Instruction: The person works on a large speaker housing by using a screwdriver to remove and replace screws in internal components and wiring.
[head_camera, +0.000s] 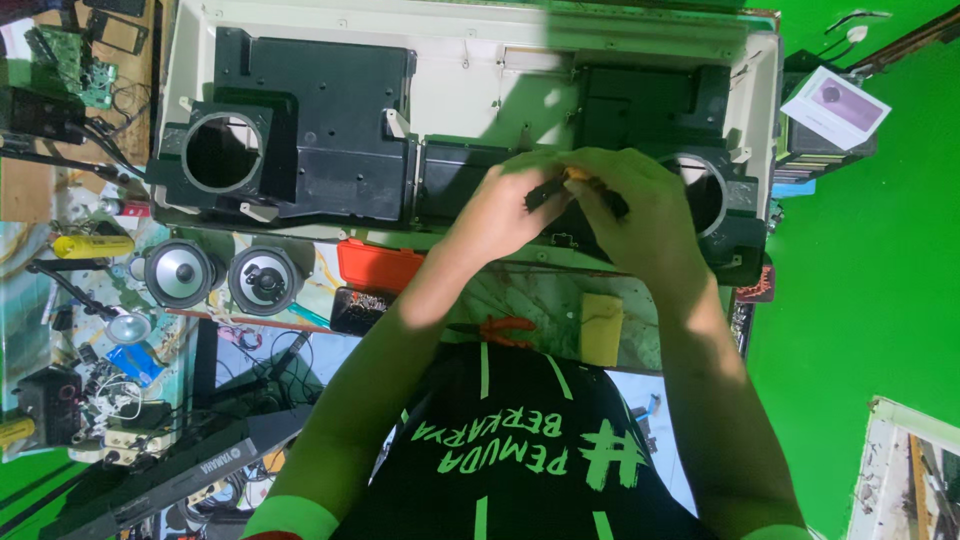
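A cream-coloured casing (480, 75) lies open on the bench, with black plastic speaker housings (320, 120) inside it. The left housing has an empty round hole (222, 152). Another round hole (705, 190) is partly hidden by my right hand. Both hands meet over the middle-right of the casing. My left hand (505, 205) and my right hand (645, 215) both grip a small black tool with an orange part (578, 176). Most of the tool is hidden by my fingers.
Two loose round speakers (178, 272) (265, 280) sit in front of the casing on the left. Nearby are a red box (375, 265), orange-handled pliers (495, 328), a yellow block (602, 328) and a yellow cylinder (92, 245). Cables, a circuit board (85, 70) and a keyboard (170, 475) crowd the left side.
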